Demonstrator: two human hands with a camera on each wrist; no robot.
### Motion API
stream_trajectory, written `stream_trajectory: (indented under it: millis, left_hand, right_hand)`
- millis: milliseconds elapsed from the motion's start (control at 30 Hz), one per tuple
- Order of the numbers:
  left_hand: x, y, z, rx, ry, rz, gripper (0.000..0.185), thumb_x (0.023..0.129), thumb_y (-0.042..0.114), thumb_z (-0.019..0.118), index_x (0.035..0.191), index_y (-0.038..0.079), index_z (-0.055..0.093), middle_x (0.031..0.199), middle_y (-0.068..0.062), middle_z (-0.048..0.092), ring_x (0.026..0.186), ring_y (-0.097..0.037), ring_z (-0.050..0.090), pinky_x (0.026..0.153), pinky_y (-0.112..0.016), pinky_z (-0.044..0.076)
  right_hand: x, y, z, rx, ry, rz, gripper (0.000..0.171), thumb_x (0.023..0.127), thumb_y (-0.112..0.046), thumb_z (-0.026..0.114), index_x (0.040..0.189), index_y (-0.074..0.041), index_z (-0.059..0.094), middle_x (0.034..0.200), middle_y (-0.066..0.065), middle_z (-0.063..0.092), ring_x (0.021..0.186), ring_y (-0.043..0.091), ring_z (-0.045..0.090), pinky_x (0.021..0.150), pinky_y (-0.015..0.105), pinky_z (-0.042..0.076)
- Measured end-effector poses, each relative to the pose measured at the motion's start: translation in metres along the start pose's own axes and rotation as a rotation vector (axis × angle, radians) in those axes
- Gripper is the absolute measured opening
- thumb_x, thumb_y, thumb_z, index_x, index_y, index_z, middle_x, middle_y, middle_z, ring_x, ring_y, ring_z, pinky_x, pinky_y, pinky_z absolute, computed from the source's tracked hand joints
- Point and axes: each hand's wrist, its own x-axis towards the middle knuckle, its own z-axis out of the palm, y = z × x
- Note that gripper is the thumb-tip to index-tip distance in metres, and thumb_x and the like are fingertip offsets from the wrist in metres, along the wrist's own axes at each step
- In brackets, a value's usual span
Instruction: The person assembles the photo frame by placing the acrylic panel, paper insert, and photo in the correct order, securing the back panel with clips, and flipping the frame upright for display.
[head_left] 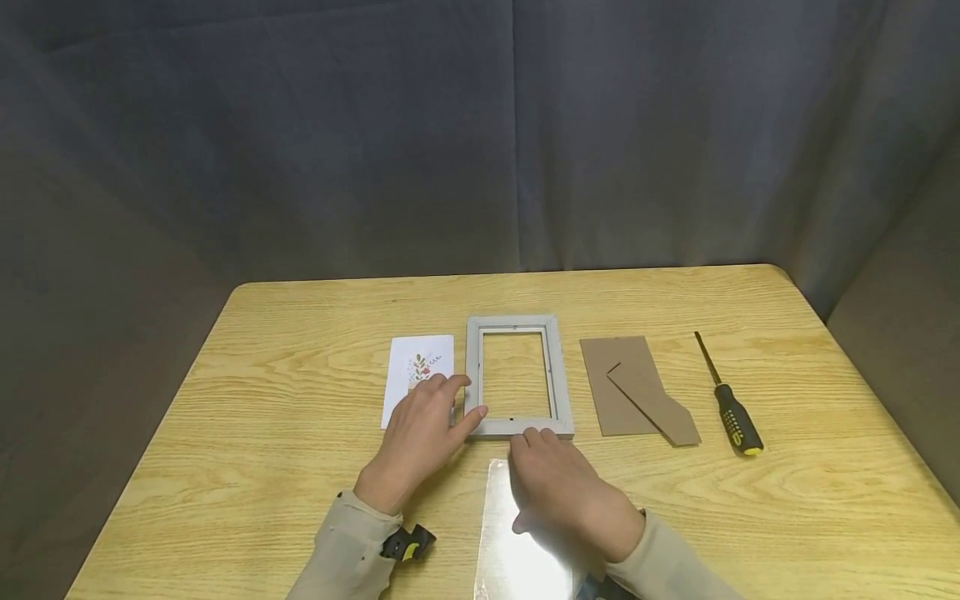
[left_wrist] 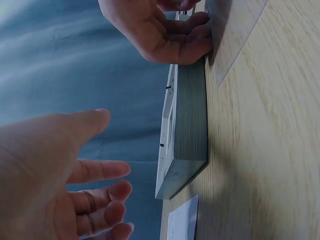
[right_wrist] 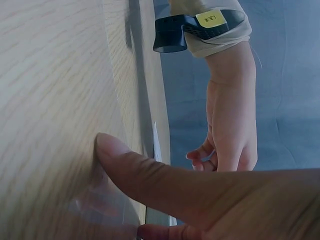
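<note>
A pale grey picture frame (head_left: 519, 427) lies on the table with its inner opening bare. My left hand (head_left: 420, 417) hovers by the frame's lower left corner, thumb and fingers spread, holding nothing. In the left wrist view, its fingers (left_wrist: 102, 170) are loosely extended beside the frame. A clear sheet (head_left: 517, 558) lies in front of the frame, shining with glare. My right hand (head_left: 558, 483) is over its far end, fingers bent down at the frame's front side and thumb (right_wrist: 112, 146) apart over the sheet. I cannot tell whether the right fingers pinch the sheet's edge.
A white card (head_left: 401, 354) with a printed plant picture lies left of the frame, partly under my left hand. To the right are a brown backing board (head_left: 600, 392) with its stand leg (head_left: 667, 412) and a black and yellow screwdriver (head_left: 733, 412). Dark curtains (head_left: 480, 167) surround the table.
</note>
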Motion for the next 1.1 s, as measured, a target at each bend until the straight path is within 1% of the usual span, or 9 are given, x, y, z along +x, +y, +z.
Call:
stream_trajectory:
  millis: [133, 400, 567, 700, 867, 967, 1100]
  left_hand:
    - [0.0, 0.0, 0.001, 0.002, 0.001, 0.004, 0.047, 0.093, 0.043, 0.07, 0.125, 0.009, 0.068, 0.091, -0.004, 0.067, 0.072, -0.013, 0.05, 0.062, -0.027, 0.044]
    - [0.0, 0.0, 0.001, 0.018, 0.003, 0.012, 0.047, 0.094, 0.043, 0.07, 0.125, 0.008, 0.067, 0.093, -0.005, 0.068, 0.074, -0.015, 0.054, 0.064, -0.028, 0.047]
    - [0.0, 0.0, 0.002, 0.011, -0.015, 0.009, 0.048, 0.094, 0.043, 0.069, 0.126, 0.008, 0.067, 0.094, -0.006, 0.069, 0.076, -0.016, 0.056, 0.066, -0.03, 0.048]
    - [0.0, -0.001, 0.001, 0.01, -0.023, 0.003, 0.047, 0.095, 0.042, 0.069, 0.127, 0.008, 0.067, 0.092, -0.004, 0.068, 0.076, -0.015, 0.056, 0.066, -0.029, 0.047]
    - [-0.001, -0.001, 0.001, 0.005, -0.025, 0.004, 0.047, 0.095, 0.041, 0.069, 0.127, 0.008, 0.066, 0.09, -0.004, 0.067, 0.075, -0.014, 0.055, 0.064, -0.027, 0.046]
    - [-0.001, -0.001, 0.0, 0.001, -0.022, 0.008, 0.046, 0.095, 0.041, 0.069, 0.127, 0.007, 0.066, 0.091, -0.005, 0.068, 0.076, -0.015, 0.056, 0.065, -0.027, 0.046]
    - [0.0, 0.0, -0.001, 0.0, -0.02, 0.012, 0.046, 0.095, 0.041, 0.069, 0.127, 0.008, 0.066, 0.092, -0.005, 0.068, 0.077, -0.015, 0.057, 0.065, -0.027, 0.047]
  right_hand:
    - [0.0, 0.001, 0.0, 0.02, -0.004, -0.007, 0.067, 0.053, -0.032, 0.1, 0.093, -0.008, 0.052, 0.083, -0.001, 0.043, 0.075, 0.016, 0.038, 0.063, 0.026, 0.034]
    - [0.0, 0.001, 0.001, 0.027, -0.004, 0.008, 0.07, 0.052, -0.033, 0.1, 0.096, -0.007, 0.051, 0.083, 0.0, 0.043, 0.076, 0.017, 0.038, 0.064, 0.027, 0.034]
    - [0.0, 0.001, 0.001, 0.004, 0.014, 0.003, 0.071, 0.052, -0.035, 0.1, 0.098, -0.007, 0.053, 0.084, 0.0, 0.046, 0.077, 0.017, 0.039, 0.068, 0.031, 0.039]
    - [0.001, 0.001, 0.002, -0.004, 0.019, -0.013, 0.074, 0.053, -0.036, 0.099, 0.105, -0.009, 0.054, 0.086, -0.001, 0.049, 0.078, 0.017, 0.041, 0.07, 0.033, 0.041]
    - [0.002, 0.003, 0.002, 0.042, 0.005, -0.037, 0.074, 0.054, -0.033, 0.1, 0.11, -0.012, 0.056, 0.088, -0.003, 0.048, 0.077, 0.015, 0.041, 0.069, 0.029, 0.038]
    - [0.003, 0.005, 0.001, 0.092, -0.005, -0.067, 0.064, 0.058, -0.03, 0.098, 0.105, -0.011, 0.058, 0.088, -0.003, 0.047, 0.076, 0.013, 0.04, 0.068, 0.027, 0.036]
    - [0.004, 0.012, -0.003, 0.216, 0.003, -0.109, 0.051, 0.067, -0.022, 0.093, 0.101, -0.01, 0.059, 0.09, -0.002, 0.048, 0.076, 0.012, 0.043, 0.065, 0.024, 0.039]
